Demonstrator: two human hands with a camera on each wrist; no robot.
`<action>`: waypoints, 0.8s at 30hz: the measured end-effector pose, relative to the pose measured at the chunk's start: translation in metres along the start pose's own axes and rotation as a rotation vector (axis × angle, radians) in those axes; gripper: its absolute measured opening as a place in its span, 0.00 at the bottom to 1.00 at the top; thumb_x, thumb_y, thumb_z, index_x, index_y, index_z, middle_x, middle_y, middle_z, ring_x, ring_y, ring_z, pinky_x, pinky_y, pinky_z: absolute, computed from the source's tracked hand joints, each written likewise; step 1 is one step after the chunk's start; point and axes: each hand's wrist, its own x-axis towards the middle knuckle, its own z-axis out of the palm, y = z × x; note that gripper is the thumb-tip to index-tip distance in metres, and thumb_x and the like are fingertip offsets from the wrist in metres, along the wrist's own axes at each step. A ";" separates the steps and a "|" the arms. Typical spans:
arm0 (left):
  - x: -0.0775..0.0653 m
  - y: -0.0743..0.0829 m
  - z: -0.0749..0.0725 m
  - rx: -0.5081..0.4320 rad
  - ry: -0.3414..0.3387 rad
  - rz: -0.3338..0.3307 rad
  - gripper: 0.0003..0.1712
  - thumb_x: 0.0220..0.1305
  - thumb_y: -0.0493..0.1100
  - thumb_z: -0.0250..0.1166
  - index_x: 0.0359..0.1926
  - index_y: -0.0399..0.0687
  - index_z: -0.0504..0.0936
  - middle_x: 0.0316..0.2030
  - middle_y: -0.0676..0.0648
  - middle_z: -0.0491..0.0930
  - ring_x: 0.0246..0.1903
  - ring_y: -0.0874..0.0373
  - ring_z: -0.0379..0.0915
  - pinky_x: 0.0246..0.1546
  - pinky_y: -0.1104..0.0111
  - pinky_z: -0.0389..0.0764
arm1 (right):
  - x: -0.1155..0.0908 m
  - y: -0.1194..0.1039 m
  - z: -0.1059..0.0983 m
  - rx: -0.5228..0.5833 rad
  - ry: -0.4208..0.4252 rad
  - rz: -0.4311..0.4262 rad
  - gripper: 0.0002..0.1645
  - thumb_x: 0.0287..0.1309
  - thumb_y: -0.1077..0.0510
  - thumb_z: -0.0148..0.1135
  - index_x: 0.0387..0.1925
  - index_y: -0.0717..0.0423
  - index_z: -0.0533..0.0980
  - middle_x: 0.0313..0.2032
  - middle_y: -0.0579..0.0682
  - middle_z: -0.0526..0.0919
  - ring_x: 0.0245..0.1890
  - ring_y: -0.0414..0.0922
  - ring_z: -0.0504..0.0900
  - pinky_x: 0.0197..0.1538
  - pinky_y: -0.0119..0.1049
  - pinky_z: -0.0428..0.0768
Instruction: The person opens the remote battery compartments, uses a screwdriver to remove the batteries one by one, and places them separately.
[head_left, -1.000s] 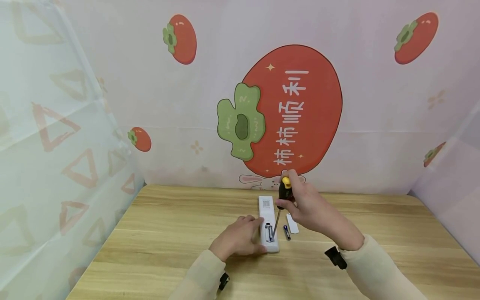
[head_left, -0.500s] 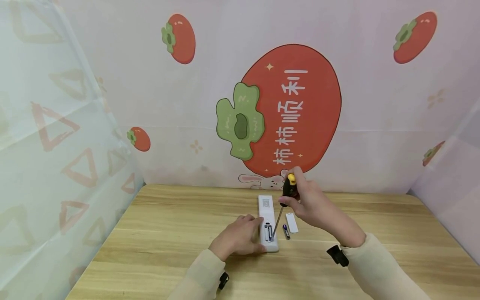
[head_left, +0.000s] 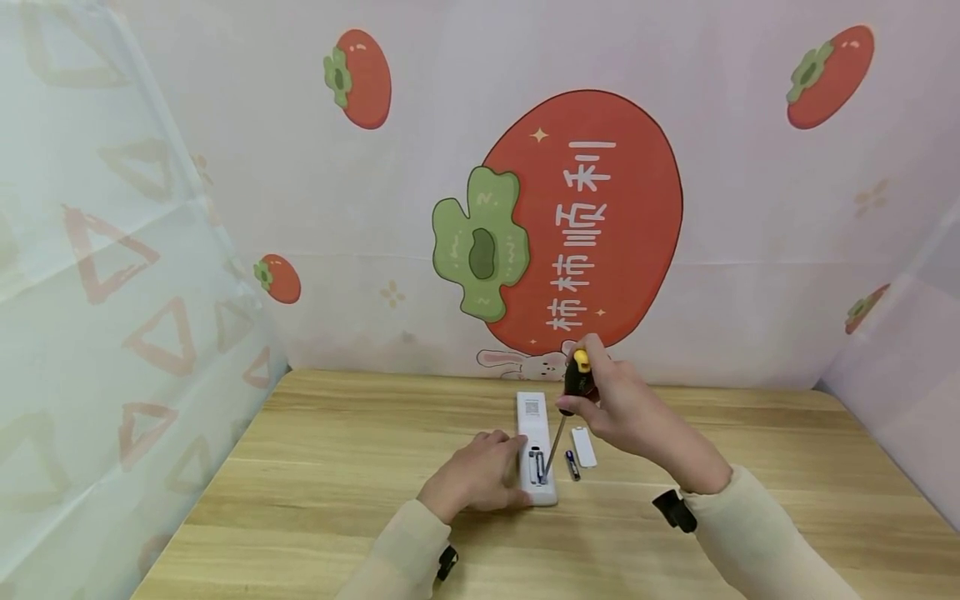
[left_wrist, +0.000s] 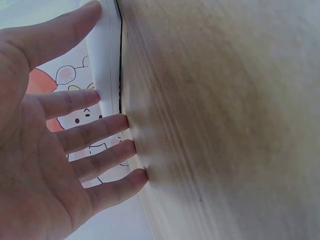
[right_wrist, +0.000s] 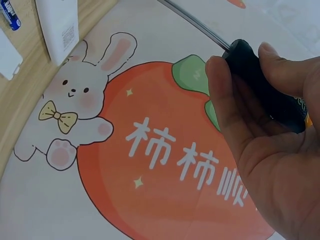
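Note:
A white remote control (head_left: 532, 425) lies back side up, its battery compartment uncovered and a battery (head_left: 540, 465) visible inside. My left hand (head_left: 480, 472) rests along its left side, thumb and index fingertips touching the edge; the left wrist view shows these fingers fairly straight, with the others reaching the tabletop. In my right hand (head_left: 622, 408) I grip a black and yellow screwdriver (head_left: 577, 383) by the handle. Its shaft slants down to the lower right end of the compartment; the exact tip contact is too small to tell.
Right of the remote lie a loose battery (head_left: 572, 465) and the white battery cover (head_left: 584, 447). The wooden table (head_left: 315, 467) meets a printed cloth backdrop (head_left: 735, 317) at its far edge. Cloth also hangs at both sides.
The screwdriver handle has tilted a little to the right with my right hand, while its lower end stays at the compartment. My left hand and the remote have not visibly moved.

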 end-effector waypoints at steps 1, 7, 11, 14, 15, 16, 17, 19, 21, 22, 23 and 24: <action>0.000 0.000 0.000 0.003 0.000 0.002 0.49 0.53 0.62 0.77 0.71 0.45 0.72 0.62 0.45 0.76 0.60 0.49 0.71 0.60 0.54 0.76 | 0.000 0.001 0.000 -0.003 0.006 0.001 0.32 0.56 0.66 0.74 0.50 0.59 0.60 0.30 0.48 0.79 0.24 0.40 0.77 0.29 0.32 0.81; 0.000 0.000 0.001 0.017 0.008 0.014 0.50 0.53 0.62 0.77 0.71 0.45 0.72 0.62 0.44 0.75 0.60 0.48 0.71 0.60 0.54 0.76 | 0.000 0.005 -0.002 -0.007 0.020 0.050 0.31 0.57 0.65 0.73 0.50 0.58 0.60 0.28 0.50 0.77 0.22 0.43 0.75 0.26 0.33 0.78; 0.000 -0.001 0.001 0.019 0.011 0.015 0.50 0.53 0.62 0.77 0.71 0.44 0.72 0.62 0.44 0.75 0.60 0.48 0.72 0.60 0.54 0.76 | 0.001 0.005 -0.003 -0.006 0.007 0.054 0.31 0.57 0.65 0.73 0.51 0.58 0.60 0.29 0.49 0.78 0.24 0.43 0.75 0.27 0.34 0.79; 0.000 -0.001 0.002 0.017 0.008 0.014 0.49 0.54 0.62 0.76 0.71 0.45 0.72 0.62 0.44 0.75 0.60 0.48 0.71 0.60 0.54 0.76 | 0.002 0.005 -0.003 0.000 -0.005 0.045 0.31 0.56 0.66 0.73 0.52 0.58 0.61 0.31 0.48 0.79 0.25 0.42 0.77 0.29 0.34 0.81; 0.000 -0.001 0.003 0.015 0.005 0.013 0.49 0.54 0.62 0.76 0.71 0.45 0.72 0.62 0.44 0.75 0.60 0.48 0.71 0.60 0.54 0.76 | 0.002 0.005 -0.003 0.005 -0.009 0.042 0.31 0.56 0.66 0.73 0.52 0.58 0.61 0.32 0.48 0.79 0.25 0.42 0.78 0.30 0.34 0.81; 0.001 -0.001 0.003 0.014 0.004 0.011 0.49 0.54 0.62 0.76 0.71 0.45 0.72 0.62 0.44 0.75 0.60 0.48 0.71 0.60 0.54 0.76 | 0.002 0.005 -0.003 0.008 -0.013 0.040 0.31 0.56 0.66 0.73 0.52 0.58 0.61 0.32 0.47 0.79 0.26 0.41 0.78 0.30 0.34 0.82; 0.001 -0.001 0.003 0.014 0.003 0.009 0.49 0.54 0.62 0.76 0.71 0.45 0.72 0.63 0.44 0.75 0.61 0.48 0.71 0.60 0.54 0.76 | 0.002 0.005 -0.003 0.008 -0.016 0.039 0.31 0.56 0.66 0.73 0.52 0.58 0.61 0.32 0.47 0.79 0.26 0.41 0.79 0.31 0.34 0.82; 0.001 -0.001 0.003 0.016 0.004 0.007 0.49 0.54 0.62 0.76 0.71 0.45 0.72 0.62 0.45 0.75 0.61 0.48 0.71 0.60 0.54 0.76 | 0.002 0.005 -0.003 0.004 -0.016 0.035 0.32 0.56 0.65 0.74 0.52 0.59 0.61 0.32 0.47 0.80 0.26 0.41 0.79 0.31 0.34 0.82; 0.001 -0.001 0.003 0.018 0.005 0.006 0.49 0.53 0.63 0.76 0.71 0.46 0.72 0.62 0.44 0.75 0.61 0.48 0.71 0.60 0.54 0.76 | 0.002 0.006 -0.002 -0.003 -0.011 0.036 0.32 0.56 0.65 0.74 0.52 0.58 0.60 0.31 0.47 0.79 0.25 0.41 0.78 0.29 0.34 0.81; 0.001 -0.001 0.003 0.020 0.006 0.006 0.49 0.53 0.63 0.77 0.71 0.46 0.72 0.62 0.44 0.75 0.61 0.48 0.71 0.60 0.54 0.76 | 0.002 0.006 -0.002 -0.005 -0.008 0.039 0.32 0.56 0.65 0.74 0.51 0.58 0.60 0.30 0.47 0.78 0.25 0.42 0.77 0.28 0.33 0.81; 0.001 -0.002 0.003 0.022 0.007 0.006 0.49 0.53 0.63 0.77 0.71 0.46 0.72 0.62 0.44 0.75 0.61 0.48 0.71 0.60 0.54 0.76 | 0.002 0.007 -0.002 -0.005 -0.004 0.043 0.32 0.56 0.65 0.74 0.51 0.58 0.60 0.29 0.47 0.78 0.24 0.42 0.77 0.28 0.33 0.80; 0.001 -0.002 0.003 0.022 0.008 0.007 0.49 0.53 0.63 0.77 0.71 0.46 0.72 0.62 0.44 0.75 0.61 0.48 0.71 0.60 0.54 0.76 | 0.002 0.007 -0.002 -0.008 0.000 0.048 0.32 0.56 0.64 0.74 0.50 0.57 0.60 0.29 0.47 0.78 0.24 0.42 0.76 0.27 0.33 0.80</action>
